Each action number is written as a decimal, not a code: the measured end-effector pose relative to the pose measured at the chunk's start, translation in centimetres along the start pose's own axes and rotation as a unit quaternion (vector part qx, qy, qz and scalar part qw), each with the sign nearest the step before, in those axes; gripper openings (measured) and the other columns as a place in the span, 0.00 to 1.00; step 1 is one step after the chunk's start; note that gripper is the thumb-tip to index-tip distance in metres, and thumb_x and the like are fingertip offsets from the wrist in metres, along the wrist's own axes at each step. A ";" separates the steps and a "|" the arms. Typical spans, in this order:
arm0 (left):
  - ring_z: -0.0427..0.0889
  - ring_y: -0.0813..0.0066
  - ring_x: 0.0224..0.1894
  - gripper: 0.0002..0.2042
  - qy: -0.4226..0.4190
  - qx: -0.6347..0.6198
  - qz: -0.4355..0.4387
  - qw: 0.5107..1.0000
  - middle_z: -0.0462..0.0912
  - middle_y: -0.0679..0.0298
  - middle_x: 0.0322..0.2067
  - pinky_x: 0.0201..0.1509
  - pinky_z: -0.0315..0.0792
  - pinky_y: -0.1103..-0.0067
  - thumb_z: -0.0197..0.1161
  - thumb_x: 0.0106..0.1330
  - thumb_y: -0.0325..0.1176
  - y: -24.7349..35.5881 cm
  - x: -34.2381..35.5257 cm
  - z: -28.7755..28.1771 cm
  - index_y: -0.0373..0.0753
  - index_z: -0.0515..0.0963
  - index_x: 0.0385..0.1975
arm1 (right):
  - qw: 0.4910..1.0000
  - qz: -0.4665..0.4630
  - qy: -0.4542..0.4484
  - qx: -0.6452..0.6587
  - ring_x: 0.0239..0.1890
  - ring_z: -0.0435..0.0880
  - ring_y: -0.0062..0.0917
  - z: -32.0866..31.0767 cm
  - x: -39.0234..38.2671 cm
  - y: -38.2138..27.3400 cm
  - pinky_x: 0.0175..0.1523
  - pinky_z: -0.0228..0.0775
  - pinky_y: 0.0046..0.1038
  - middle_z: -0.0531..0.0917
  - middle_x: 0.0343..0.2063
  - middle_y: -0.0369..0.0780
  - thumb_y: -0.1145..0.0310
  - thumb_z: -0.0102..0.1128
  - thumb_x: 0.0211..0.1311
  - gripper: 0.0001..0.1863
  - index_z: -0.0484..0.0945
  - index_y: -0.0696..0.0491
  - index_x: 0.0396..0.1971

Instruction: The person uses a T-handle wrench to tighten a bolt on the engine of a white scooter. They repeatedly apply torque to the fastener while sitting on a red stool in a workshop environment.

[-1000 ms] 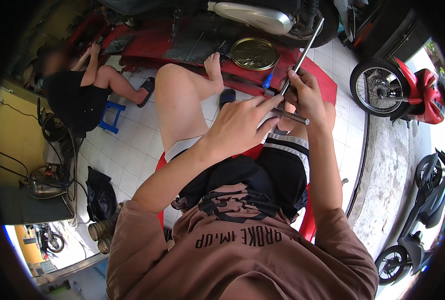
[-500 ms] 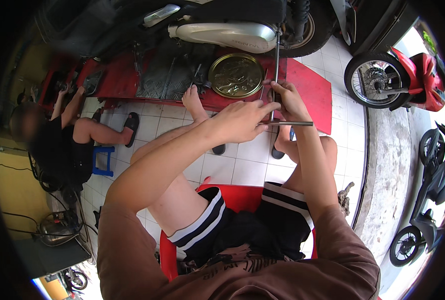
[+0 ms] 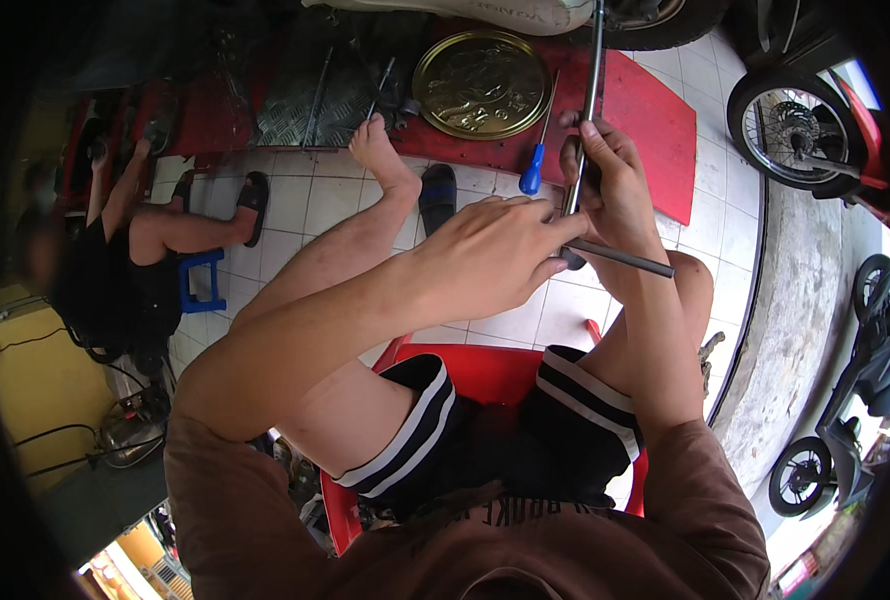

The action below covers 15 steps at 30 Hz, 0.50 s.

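Right hand (image 3: pixel 610 172)'s gripping the metal T-bar (image 3: pixel 594 72), long shaft pointing away over the red platform (image 3: pixel 650 120)'s near edge; left hand (image 3: pixel 490 250)'s clamped by the crossbar (image 3: pixel 633 260).

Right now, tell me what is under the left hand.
White floor tiles show beneath the left hand; a grey metal bar sticks out of its grip. The bar's gripped part is covered.

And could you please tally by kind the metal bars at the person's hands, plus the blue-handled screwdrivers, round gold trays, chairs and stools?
Bars: 2 (long bar, shorter crosswise bar)
Blue-handled screwdriver: 1
Round gold tray: 1
Red chair: 1
Blue stool: 1
Total: 6
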<state>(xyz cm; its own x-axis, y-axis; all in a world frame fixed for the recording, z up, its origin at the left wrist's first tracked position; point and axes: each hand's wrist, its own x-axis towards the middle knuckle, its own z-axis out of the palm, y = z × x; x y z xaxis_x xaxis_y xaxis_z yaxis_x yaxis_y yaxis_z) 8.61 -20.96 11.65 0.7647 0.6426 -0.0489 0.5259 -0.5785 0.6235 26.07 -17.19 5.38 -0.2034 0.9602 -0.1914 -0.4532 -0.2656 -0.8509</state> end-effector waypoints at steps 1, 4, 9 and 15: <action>0.80 0.51 0.35 0.12 0.042 -0.048 0.005 0.998 0.78 0.49 0.31 0.40 0.73 0.64 0.59 0.61 0.30 0.0 0.2 0.5 0.34 0.73 0.43 | 1.000 -0.016 -0.003 -0.003 0.10 0.56 0.09 -0.1 0.3 0.0 0.15 0.42 0.15 0.74 0.16 0.34 0.62 0.44 0.73 0.14 0.73 0.57 0.44; 0.78 0.47 0.31 0.08 0.120 -0.073 -0.041 0.989 0.76 0.48 0.23 0.34 0.70 0.63 0.60 0.57 0.27 0.4 1.0 2.5 0.30 0.73 0.33 | 0.997 -0.038 0.032 -0.061 0.09 0.55 0.08 0.3 0.8 0.2 0.13 0.41 0.14 0.72 0.15 0.32 0.61 0.43 0.73 0.16 0.73 0.58 0.45; 0.74 0.59 0.19 0.10 0.193 -0.221 -0.061 0.954 0.75 0.53 0.15 0.26 0.66 0.69 0.63 0.56 0.28 -0.2 1.9 4.8 0.28 0.74 0.20 | 0.995 -0.040 0.059 -0.076 0.11 0.56 0.08 0.7 0.8 0.4 0.14 0.43 0.14 0.74 0.17 0.32 0.63 0.46 0.71 0.14 0.75 0.58 0.43; 0.66 0.67 0.15 0.14 0.178 -0.210 -0.132 0.952 0.71 0.55 0.11 0.23 0.61 0.72 0.63 0.60 0.34 1.1 2.0 4.2 0.29 0.75 0.18 | 0.999 0.003 -0.004 0.034 0.13 0.57 0.09 0.7 -0.1 -0.2 0.17 0.46 0.13 0.75 0.21 0.34 0.65 0.49 0.69 0.11 0.73 0.56 0.44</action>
<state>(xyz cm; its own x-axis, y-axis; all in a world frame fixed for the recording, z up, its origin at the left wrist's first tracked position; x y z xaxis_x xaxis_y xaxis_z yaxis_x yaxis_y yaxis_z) 12.26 -22.45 8.97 0.4124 0.9107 -0.0261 0.4302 -0.1694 0.8867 25.59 -17.29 5.92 -0.2130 0.9580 -0.1921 -0.5105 -0.2768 -0.8141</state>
